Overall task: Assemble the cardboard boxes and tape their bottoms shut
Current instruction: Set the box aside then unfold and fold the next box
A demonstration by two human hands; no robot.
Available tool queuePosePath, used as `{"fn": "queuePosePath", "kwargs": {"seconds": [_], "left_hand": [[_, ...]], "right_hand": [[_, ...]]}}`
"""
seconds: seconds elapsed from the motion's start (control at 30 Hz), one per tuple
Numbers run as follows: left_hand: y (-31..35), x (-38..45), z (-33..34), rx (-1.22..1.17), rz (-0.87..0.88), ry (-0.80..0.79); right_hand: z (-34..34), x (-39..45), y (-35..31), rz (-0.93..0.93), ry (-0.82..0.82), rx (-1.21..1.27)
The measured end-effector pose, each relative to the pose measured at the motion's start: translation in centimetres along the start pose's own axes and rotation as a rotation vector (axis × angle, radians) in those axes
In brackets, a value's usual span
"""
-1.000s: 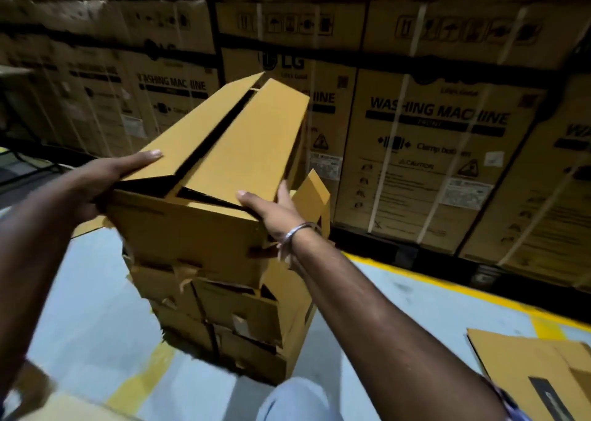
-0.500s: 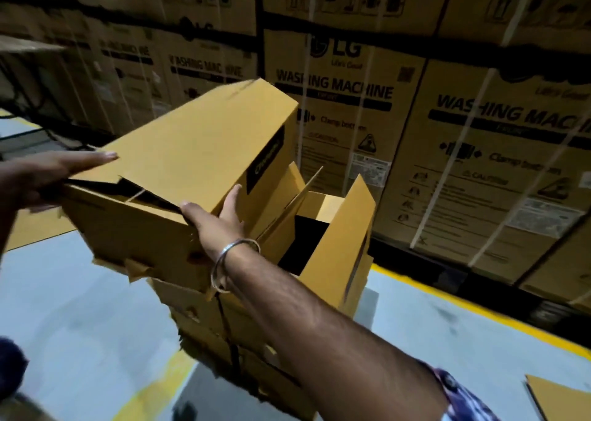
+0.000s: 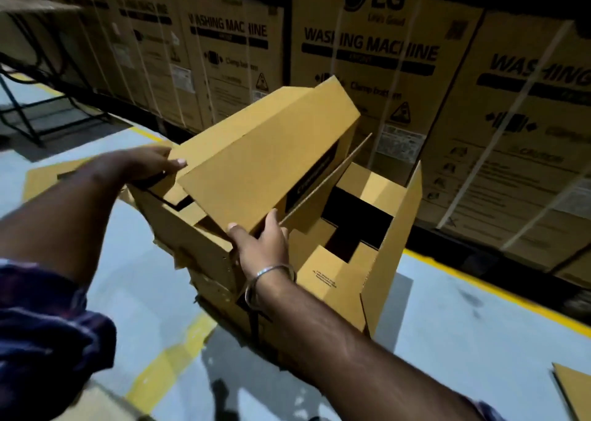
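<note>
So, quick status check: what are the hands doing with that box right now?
Left hand on far flap edge, right hand at near corner of tan cardboard box. Flaps folded, no tape seen. Open-topped tan carton touching it on the right.

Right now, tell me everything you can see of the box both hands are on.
The held box is plain tan corrugated cardboard, tilted, with a dark printed label on one side. Its end flaps are folded over, untaped, gaps showing. The left hand holds its left edge; the right hand grips its near corner. It sits over a box stack.

Both hands, left hand (image 3: 140, 164) and right hand (image 3: 262, 244), hold a tilted cardboard box (image 3: 256, 171) by its flaps.
</note>
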State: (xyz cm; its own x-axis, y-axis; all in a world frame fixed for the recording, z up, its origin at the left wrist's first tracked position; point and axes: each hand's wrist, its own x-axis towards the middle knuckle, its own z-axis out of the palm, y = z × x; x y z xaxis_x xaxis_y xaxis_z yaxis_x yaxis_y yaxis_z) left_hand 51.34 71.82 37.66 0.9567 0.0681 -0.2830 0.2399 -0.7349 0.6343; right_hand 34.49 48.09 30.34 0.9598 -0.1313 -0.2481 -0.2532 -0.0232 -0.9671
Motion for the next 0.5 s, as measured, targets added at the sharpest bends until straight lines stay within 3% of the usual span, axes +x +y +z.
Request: {"fn": "queuePosePath", "kwargs": {"seconds": [0.1, 0.2, 0.4, 0.5], "left_hand": [[-0.4, -0.8, 2.7, 0.092, -0.006, 0.196], [-0.2, -1.0, 3.4, 0.222, -0.037, 0.259], [2.3, -3.6, 2.2, 0.087, 0.021, 0.486], [4.4, -6.2, 1.3, 0.113, 0.102, 0.520]], "right_hand": [[-0.9, 0.2, -0.8, 0.057, -0.022, -0.001], [-1.9, 0.3, -0.5, 0.058, -0.008, 0.006], [-4.5, -0.5, -0.5, 0.093, 0.005, 0.051], [-5.7, -1.6, -0.4, 0.089, 0.002, 0.075]]}}
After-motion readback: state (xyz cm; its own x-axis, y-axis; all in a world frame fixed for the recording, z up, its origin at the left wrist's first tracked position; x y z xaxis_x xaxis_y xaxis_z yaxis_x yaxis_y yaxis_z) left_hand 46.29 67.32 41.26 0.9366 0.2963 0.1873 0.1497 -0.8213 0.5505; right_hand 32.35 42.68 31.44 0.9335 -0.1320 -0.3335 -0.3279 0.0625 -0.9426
